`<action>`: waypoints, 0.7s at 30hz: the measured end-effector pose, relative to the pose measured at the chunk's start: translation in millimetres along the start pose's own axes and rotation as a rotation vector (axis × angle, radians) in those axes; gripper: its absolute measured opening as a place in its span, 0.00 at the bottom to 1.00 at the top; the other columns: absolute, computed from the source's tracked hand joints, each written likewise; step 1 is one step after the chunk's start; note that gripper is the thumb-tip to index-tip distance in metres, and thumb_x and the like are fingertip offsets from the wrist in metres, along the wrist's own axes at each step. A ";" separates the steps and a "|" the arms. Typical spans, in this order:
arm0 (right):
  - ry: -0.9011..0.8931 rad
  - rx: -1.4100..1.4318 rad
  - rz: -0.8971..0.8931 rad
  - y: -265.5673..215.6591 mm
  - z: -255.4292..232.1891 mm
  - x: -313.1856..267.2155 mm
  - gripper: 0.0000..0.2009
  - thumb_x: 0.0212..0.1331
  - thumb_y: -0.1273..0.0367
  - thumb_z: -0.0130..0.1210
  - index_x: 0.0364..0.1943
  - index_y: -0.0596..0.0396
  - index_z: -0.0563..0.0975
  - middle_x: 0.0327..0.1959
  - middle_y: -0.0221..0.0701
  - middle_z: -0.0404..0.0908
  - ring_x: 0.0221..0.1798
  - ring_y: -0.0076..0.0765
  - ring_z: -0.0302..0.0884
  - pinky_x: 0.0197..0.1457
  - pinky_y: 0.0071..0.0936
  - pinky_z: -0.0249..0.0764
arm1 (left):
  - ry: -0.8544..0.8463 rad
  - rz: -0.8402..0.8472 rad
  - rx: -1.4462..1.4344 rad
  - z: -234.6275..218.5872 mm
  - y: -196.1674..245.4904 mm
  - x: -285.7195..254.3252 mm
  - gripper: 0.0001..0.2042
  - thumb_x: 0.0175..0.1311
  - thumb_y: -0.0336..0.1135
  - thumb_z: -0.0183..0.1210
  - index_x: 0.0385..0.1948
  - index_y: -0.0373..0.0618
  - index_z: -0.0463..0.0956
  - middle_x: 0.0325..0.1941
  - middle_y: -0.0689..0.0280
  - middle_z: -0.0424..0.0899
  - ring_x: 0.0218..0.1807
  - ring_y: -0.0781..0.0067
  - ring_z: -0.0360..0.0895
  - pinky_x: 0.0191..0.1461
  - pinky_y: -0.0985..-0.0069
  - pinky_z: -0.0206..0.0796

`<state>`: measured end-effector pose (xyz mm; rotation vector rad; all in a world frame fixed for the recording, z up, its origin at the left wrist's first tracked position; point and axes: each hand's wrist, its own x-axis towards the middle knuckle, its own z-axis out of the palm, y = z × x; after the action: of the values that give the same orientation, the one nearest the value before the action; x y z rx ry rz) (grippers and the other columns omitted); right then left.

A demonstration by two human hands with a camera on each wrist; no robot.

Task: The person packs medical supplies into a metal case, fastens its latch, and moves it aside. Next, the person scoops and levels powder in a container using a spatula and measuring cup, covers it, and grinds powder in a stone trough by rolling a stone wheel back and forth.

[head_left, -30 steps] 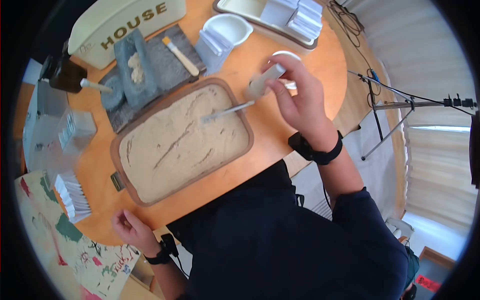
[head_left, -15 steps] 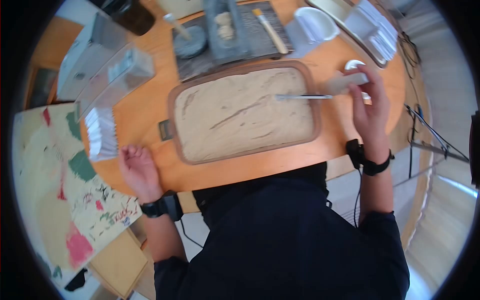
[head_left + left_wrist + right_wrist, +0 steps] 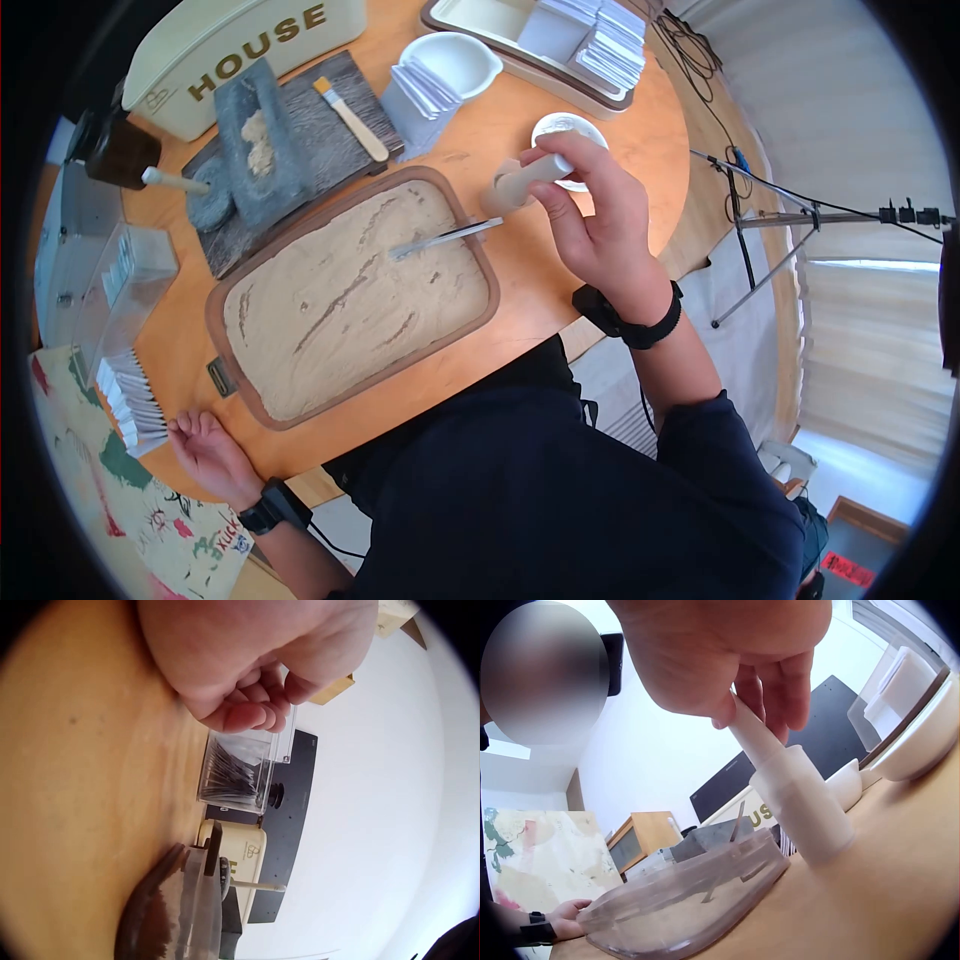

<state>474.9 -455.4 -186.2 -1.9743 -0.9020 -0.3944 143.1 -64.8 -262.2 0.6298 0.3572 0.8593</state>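
Observation:
My right hand (image 3: 605,215) pinches the upper end of a smooth white rod (image 3: 756,739) between thumb and fingers. The rod's lower part is hidden inside a whitish cylindrical cup (image 3: 806,814) on the table, right of the tray. A slim metal tool (image 3: 450,238) lies across the right side of the translucent brown tray (image 3: 222,335), one end on the tan powder (image 3: 320,340). My left hand (image 3: 215,455) rests palm up at the table's left front edge, fingers loosely bent and holding nothing, near pleated white paper (image 3: 132,405).
Behind the tray, a dark board (image 3: 345,85) carries a grey stone trough (image 3: 240,110) and a brush (image 3: 350,120). A white bowl (image 3: 460,65), folded papers (image 3: 425,95) and a small white dish (image 3: 568,122) stand toward the right. Clear boxes (image 3: 140,260) line the left.
The head view swings and returns. My left hand has shifted left toward the pleated paper, its palm turned up more. My right hand still holds the rod at the cup.

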 end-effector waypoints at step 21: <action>-0.027 0.001 0.012 4.0 -2.2 -0.8 0.18 0.54 0.77 0.60 0.51 0.52 0.77 0.40 0.36 0.84 0.41 0.45 0.83 0.42 0.33 0.79 | 0.002 -0.027 -0.008 6.0 2.0 2.4 0.05 0.76 0.29 0.47 0.37 0.39 0.66 0.34 0.65 0.62 0.35 0.73 0.59 0.38 0.76 0.57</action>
<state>477.4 -458.8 -187.9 -1.9874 -0.9065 -0.3615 146.6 -64.1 -256.5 0.6153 0.3632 0.8351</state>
